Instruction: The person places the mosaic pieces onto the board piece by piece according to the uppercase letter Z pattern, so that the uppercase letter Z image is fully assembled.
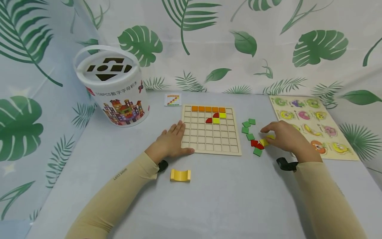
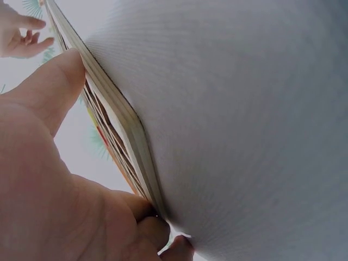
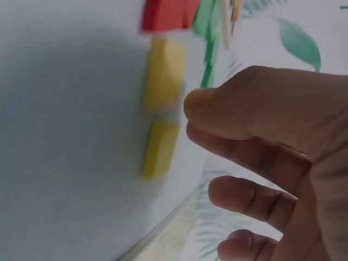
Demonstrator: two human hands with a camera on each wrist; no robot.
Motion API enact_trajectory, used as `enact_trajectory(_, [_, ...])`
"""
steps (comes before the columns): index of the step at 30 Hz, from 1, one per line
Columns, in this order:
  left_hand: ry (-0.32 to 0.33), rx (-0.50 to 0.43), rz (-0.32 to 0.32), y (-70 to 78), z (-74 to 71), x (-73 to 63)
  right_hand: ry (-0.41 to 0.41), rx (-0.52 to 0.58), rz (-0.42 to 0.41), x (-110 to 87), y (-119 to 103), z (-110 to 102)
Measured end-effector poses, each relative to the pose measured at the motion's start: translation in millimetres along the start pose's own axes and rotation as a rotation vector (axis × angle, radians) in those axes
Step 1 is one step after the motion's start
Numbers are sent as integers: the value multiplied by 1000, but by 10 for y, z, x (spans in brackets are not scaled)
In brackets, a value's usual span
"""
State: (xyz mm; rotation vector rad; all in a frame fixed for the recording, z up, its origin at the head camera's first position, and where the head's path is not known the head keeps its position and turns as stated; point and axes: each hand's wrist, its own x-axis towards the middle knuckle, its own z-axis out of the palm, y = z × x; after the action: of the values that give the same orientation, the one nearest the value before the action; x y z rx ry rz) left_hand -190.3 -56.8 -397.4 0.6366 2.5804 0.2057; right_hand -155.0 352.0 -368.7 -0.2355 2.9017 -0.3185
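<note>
My left hand point(image 1: 171, 141) rests at the left edge of a square wooden grid board point(image 1: 209, 139), fingers straight, thumb at its near corner. Orange tiles point(image 1: 209, 109) line the board's far row; below them sit yellow squares point(image 1: 222, 115) and red quarter-round tiles point(image 1: 209, 120). My right hand point(image 1: 286, 137) hovers over two loose yellow tiles point(image 3: 165, 76) with its fingers loosely bent. In the right wrist view nothing is between thumb and fingers, and both yellow tiles lie on the table. Beside them are red tiles point(image 1: 254, 143) and several green tiles point(image 1: 250, 136).
A white lidded bucket point(image 1: 119, 96) stands at the back left. A small pattern card point(image 1: 172, 99) lies behind the board. On the right is a fruit puzzle board point(image 1: 298, 124). A yellow arched block point(image 1: 180, 176) lies in front of my left hand.
</note>
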Motion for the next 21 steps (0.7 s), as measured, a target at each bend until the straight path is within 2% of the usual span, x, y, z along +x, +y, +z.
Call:
enact_trajectory(6, [-9, 2, -7, -4, -10, 6, -17, 0, 33, -87, 161, 33])
enact_trajectory(12, [-7, 8, -7, 6, -12, 7, -23, 27, 71, -117, 214, 67])
enact_trajectory(21, [-12, 16, -13, -4, 3, 14, 15, 52, 40, -60, 178, 64])
